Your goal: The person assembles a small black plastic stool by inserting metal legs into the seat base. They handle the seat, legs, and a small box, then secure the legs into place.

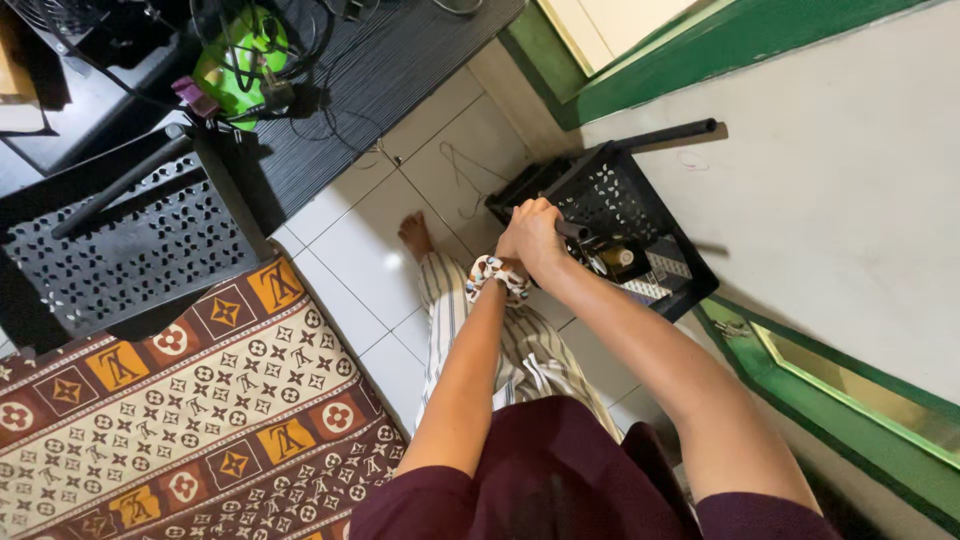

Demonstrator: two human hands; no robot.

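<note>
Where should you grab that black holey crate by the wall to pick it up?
Probably the top rim of the crate, from above: it stands open-topped with its far side against the wall. Both hands, left hand and right hand, grip the near rim.

Beside the black plastic crate [625,205], matt and perforated, the white floor tiles [440,150] look smooth and faintly glossy. Inside the crate a dark glass bottle [618,258] shines. Left of it, a woven patterned rug [190,410] looks soft and matt; the scrunchie [497,275] nearby is printed cloth.
</note>
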